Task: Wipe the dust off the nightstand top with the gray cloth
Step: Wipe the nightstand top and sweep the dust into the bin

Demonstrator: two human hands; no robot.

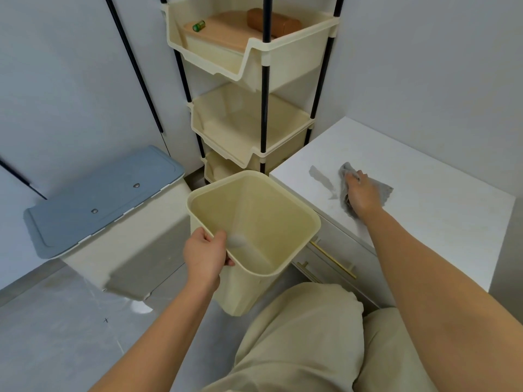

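Note:
The white nightstand top (424, 199) fills the right side of the head view. My right hand (363, 192) presses a crumpled gray cloth (386, 190) flat on it, near the top's left front part. A patch of gray dust (321, 178) lies on the top just left of the cloth. My left hand (205, 251) grips the near rim of a cream plastic bin (254, 222), held in the air against the nightstand's left front edge, its opening facing up. A little gray dust lies inside the bin near my thumb.
A tall rack of cream trays (249, 120) on black poles stands behind the bin, its top tray holding a brown case and a small green item. A cream waste bin with a blue-gray lid (104, 199) stands at the left. Gold drawer handles (334, 260) run below the nightstand top.

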